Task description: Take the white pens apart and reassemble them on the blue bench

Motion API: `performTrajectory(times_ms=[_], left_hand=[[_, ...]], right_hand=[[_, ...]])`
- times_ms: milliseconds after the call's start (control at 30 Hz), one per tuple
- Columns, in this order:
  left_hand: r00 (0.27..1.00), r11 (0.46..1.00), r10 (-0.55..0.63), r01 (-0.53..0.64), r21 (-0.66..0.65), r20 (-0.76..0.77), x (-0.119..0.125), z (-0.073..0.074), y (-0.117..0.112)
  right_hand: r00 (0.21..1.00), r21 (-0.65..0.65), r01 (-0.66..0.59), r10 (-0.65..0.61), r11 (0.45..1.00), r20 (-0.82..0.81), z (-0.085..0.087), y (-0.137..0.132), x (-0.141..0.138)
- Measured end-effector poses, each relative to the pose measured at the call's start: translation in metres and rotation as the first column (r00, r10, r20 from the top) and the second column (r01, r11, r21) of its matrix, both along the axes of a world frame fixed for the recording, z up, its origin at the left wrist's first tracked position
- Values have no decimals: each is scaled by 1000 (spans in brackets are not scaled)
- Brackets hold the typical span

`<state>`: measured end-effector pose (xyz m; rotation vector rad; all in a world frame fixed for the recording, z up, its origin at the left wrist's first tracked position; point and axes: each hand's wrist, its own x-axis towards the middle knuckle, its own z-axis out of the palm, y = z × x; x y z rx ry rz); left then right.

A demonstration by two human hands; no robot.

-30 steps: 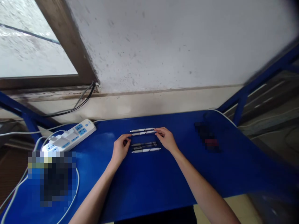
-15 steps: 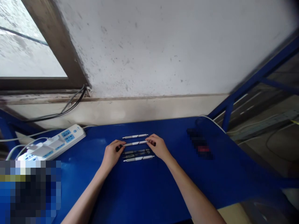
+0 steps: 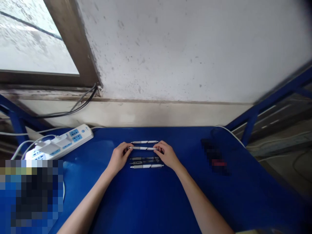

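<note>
Several pens lie in a row of parallel lines on a blue table (image 3: pixel 151 198). My left hand (image 3: pixel 119 158) and my right hand (image 3: pixel 166 155) each pinch one end of the second white pen (image 3: pixel 143 148), holding it level. Beyond it lies another white pen (image 3: pixel 144 142). Nearer me lie two dark pens (image 3: pixel 144 160) and one white pen (image 3: pixel 146 166), between my two hands.
A white power strip (image 3: pixel 60 145) with blue sockets and plugged white cables sits at the table's left rear. Blurred patches cover an object at the left front and one at the right. A white wall and a window frame stand behind; blue metal rails flank the table.
Both hands stay on the second white pen, which has shifted slightly nearer the dark pens. The camera view has swung a little to the left and down.
</note>
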<state>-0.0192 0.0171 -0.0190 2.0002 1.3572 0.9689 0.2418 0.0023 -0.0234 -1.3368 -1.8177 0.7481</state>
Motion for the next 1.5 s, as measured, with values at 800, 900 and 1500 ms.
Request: performTrajectory(times_ms=[800,900,1500], left_hand=[[985,990,16,8,-140,172,-1,3,-5],[985,987,5,23,-160,175,-1,4,-5],[961,982,-46,94,-165,274,-1,7,-5]], right_hand=[[982,-131,112,-130,985,-139,4,-1,-8],[975,-138,104,-128,985,-181,4,0,-7],[900,-254,-11,-101,967,-425,4,-2,-9]])
